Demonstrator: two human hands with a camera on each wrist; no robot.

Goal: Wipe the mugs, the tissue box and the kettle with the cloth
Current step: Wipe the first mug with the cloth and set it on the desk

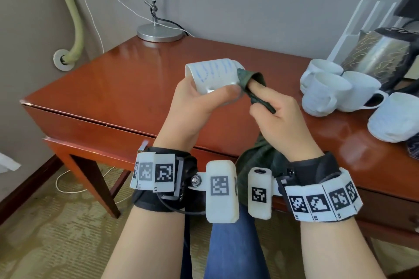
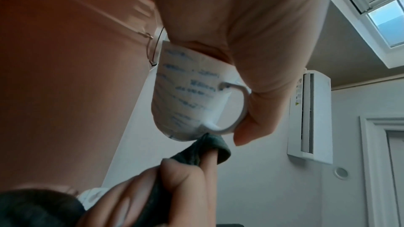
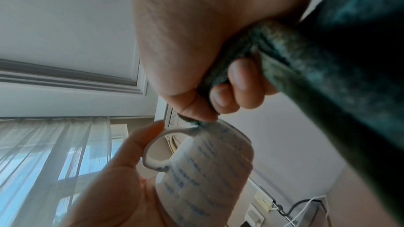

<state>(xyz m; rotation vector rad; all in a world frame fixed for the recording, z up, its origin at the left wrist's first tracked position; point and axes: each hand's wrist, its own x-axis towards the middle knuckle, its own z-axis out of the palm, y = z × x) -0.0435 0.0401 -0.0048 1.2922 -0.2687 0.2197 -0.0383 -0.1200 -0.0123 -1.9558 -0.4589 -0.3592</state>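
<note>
While left hand [image 1: 195,102] grips mug [image 1: 213,75], right fingers [image 1: 260,88] press cloth [image 1: 249,79] to its base.

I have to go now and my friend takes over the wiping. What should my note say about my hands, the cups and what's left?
Left hand: grips the blue-striped mug on its side, above the table.
Right hand: holds the green cloth, one cloth-wrapped finger pressed to the mug's base near the handle.
White mugs cluster at the table's right side, the kettle behind them. Tissue box: not clearly in view.
Done: cannot tell which white mugs are wiped.
Left: finish this mug, then the kettle and tissue box.
</note>
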